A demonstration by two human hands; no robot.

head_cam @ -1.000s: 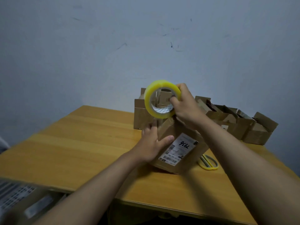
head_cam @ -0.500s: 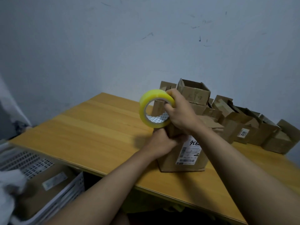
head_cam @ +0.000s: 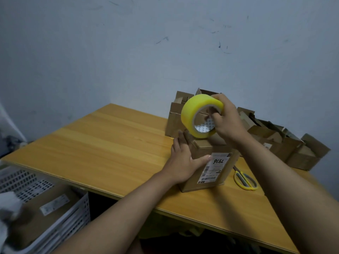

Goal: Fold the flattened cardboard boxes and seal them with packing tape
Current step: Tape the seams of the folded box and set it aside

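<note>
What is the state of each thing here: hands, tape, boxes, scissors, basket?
Left hand: fingers straight, pressing the labelled box's side.
Right hand: gripping the tape roll.
Yellow tape roll: held above the box.
Labelled cardboard box: upright on the wooden table.
Boxes behind: flaps open.
Yellow scissors: lying flat.
White basket: holds a box.

A makeshift packing room: wooden table (head_cam: 110, 149), heaped cardboard boxes (head_cam: 286, 143), scuffed bare wall (head_cam: 128, 52), plastic crate (head_cam: 60, 215).
</note>
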